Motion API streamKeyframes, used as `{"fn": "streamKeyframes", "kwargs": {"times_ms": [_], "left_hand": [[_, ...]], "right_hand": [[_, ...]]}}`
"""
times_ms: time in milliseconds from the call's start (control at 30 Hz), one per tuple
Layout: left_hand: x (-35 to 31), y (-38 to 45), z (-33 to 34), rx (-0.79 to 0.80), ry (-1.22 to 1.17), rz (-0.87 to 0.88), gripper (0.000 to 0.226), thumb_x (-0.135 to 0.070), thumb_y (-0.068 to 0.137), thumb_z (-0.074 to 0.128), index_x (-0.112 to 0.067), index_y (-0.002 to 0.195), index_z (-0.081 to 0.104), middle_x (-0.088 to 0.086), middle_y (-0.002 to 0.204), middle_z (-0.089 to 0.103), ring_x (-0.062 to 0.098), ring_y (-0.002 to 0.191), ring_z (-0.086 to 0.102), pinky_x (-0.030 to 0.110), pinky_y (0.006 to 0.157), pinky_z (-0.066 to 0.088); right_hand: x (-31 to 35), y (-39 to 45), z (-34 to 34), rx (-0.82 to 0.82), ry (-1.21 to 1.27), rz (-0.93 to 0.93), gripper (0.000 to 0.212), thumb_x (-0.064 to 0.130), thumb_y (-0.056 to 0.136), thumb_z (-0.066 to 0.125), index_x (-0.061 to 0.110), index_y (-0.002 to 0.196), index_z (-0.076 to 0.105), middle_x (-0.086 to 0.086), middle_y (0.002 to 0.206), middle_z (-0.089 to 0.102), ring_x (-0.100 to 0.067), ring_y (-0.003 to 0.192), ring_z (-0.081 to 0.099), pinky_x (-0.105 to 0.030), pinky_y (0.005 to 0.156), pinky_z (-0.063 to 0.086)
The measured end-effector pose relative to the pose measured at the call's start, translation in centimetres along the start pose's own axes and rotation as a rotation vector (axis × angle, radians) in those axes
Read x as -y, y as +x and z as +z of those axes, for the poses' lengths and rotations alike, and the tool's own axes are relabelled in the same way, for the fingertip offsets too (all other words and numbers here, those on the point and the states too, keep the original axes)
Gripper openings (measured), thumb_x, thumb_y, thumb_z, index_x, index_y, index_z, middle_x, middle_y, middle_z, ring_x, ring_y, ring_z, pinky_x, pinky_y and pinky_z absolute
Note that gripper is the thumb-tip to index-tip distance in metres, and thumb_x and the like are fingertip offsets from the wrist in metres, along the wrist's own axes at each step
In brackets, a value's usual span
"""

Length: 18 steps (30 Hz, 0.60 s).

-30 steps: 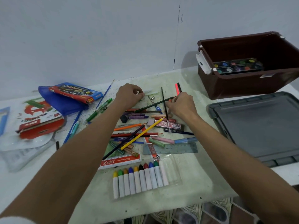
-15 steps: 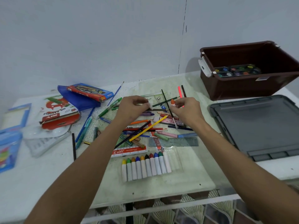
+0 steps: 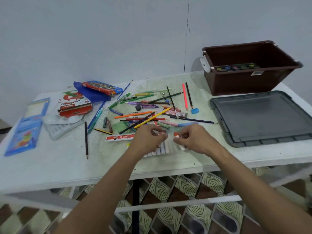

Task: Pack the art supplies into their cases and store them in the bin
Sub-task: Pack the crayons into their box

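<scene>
My right hand (image 3: 194, 141) pinches a red-tipped crayon with a white wrapper (image 3: 176, 135) just above the clear crayon tray (image 3: 162, 151), whose row of crayons is mostly hidden by my hands. Close beside it, my left hand (image 3: 148, 140) has its fingers curled on a small pale crayon (image 3: 159, 132). Behind both hands lies the loose pile of coloured pencils and pens (image 3: 148, 115). The brown bin (image 3: 249, 83) stands at the back right with a paint palette (image 3: 236, 67) inside.
The grey bin lid (image 3: 263, 119) lies flat on the right. A blue pouch (image 3: 91, 94), red pencil box (image 3: 101, 87), oil pastel box (image 3: 74, 105) and blue case (image 3: 25, 132) sit at the left. A blue sharpener (image 3: 194, 110) lies near the lid. A lone dark pencil (image 3: 86, 139) lies left of the tray.
Both hands have drawn back from the pencil pile toward the table's front edge, over the crayon tray, each carrying a crayon. The camera has pulled back and tilted down.
</scene>
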<state>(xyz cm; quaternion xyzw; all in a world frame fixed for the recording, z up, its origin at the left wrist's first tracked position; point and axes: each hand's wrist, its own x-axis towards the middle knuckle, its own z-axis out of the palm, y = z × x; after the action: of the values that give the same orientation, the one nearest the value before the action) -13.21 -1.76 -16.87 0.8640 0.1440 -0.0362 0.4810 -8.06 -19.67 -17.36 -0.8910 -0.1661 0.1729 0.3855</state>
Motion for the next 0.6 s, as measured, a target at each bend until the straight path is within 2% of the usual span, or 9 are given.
{"fn": "streamKeyframes", "kwargs": {"times_ms": [67, 200, 300, 400, 500, 533, 600], "left_hand": [[0.1, -0.3, 1.0, -0.018, 0.034, -0.021, 0.020, -0.029, 0.082, 0.074, -0.014, 0.093, 0.066, 0.007, 0.066, 0.069, 0.009, 0.043, 0.058, 0.023, 0.044, 0.045], [-0.2, -0.3, 2.1, -0.082, 0.151, -0.053, 0.022, -0.036, 0.078, 0.073, -0.015, 0.078, 0.065, 0.002, 0.068, 0.069, 0.014, 0.056, 0.064, 0.031, 0.053, 0.055], [-0.5, -0.3, 2.2, -0.088, 0.147, -0.085, 0.020, -0.033, 0.082, 0.070, -0.015, 0.078, 0.066, 0.004, 0.067, 0.068, 0.016, 0.054, 0.065, 0.030, 0.052, 0.056], [-0.7, -0.6, 2.3, -0.082, 0.125, -0.092, 0.021, -0.032, 0.087, 0.065, -0.014, 0.078, 0.068, 0.007, 0.066, 0.069, 0.020, 0.052, 0.066, 0.036, 0.056, 0.059], [-0.5, -1.1, 2.2, -0.076, 0.202, -0.025, 0.012, -0.027, 0.089, 0.063, -0.019, 0.085, 0.071, 0.003, 0.076, 0.071, 0.014, 0.060, 0.065, 0.024, 0.052, 0.052], [-0.3, -1.3, 2.0, -0.077, 0.265, 0.020, 0.013, -0.026, 0.089, 0.063, -0.020, 0.091, 0.073, 0.000, 0.081, 0.071, 0.010, 0.065, 0.062, 0.018, 0.053, 0.047], [0.2, -1.7, 1.6, -0.054, 0.341, 0.087, 0.018, -0.029, 0.089, 0.064, -0.020, 0.102, 0.074, -0.003, 0.087, 0.069, 0.007, 0.072, 0.059, 0.014, 0.057, 0.039]], "right_hand": [[-0.6, -0.1, 0.5, -0.014, -0.002, 0.027, 0.024, 0.035, 0.079, 0.075, 0.012, 0.087, 0.075, -0.007, 0.074, 0.068, -0.020, 0.067, 0.064, -0.038, 0.071, 0.057], [-0.9, -0.3, 1.0, -0.056, 0.039, 0.048, 0.033, 0.037, 0.077, 0.078, 0.014, 0.098, 0.070, -0.003, 0.084, 0.069, -0.014, 0.069, 0.066, -0.029, 0.066, 0.055], [-0.7, -0.1, 1.5, -0.079, 0.070, 0.049, 0.035, 0.040, 0.078, 0.076, 0.014, 0.101, 0.068, -0.003, 0.084, 0.069, -0.012, 0.067, 0.064, -0.022, 0.058, 0.049], [-0.9, 0.0, 1.8, -0.099, 0.057, 0.042, 0.039, 0.042, 0.081, 0.073, 0.014, 0.107, 0.068, -0.003, 0.089, 0.069, -0.013, 0.074, 0.064, -0.023, 0.066, 0.049], [-1.6, -0.3, 1.4, -0.079, 0.060, 0.013, 0.034, 0.036, 0.085, 0.070, 0.017, 0.112, 0.068, 0.002, 0.088, 0.069, -0.010, 0.072, 0.061, -0.023, 0.070, 0.048], [-1.8, -0.5, 1.1, -0.052, 0.055, -0.012, 0.032, 0.034, 0.085, 0.070, 0.019, 0.114, 0.068, 0.004, 0.086, 0.068, -0.008, 0.072, 0.060, -0.021, 0.069, 0.046], [-2.1, -0.8, 0.8, 0.018, 0.048, -0.058, 0.032, 0.030, 0.086, 0.070, 0.023, 0.117, 0.068, 0.007, 0.083, 0.069, -0.006, 0.074, 0.061, -0.019, 0.069, 0.045]]}}
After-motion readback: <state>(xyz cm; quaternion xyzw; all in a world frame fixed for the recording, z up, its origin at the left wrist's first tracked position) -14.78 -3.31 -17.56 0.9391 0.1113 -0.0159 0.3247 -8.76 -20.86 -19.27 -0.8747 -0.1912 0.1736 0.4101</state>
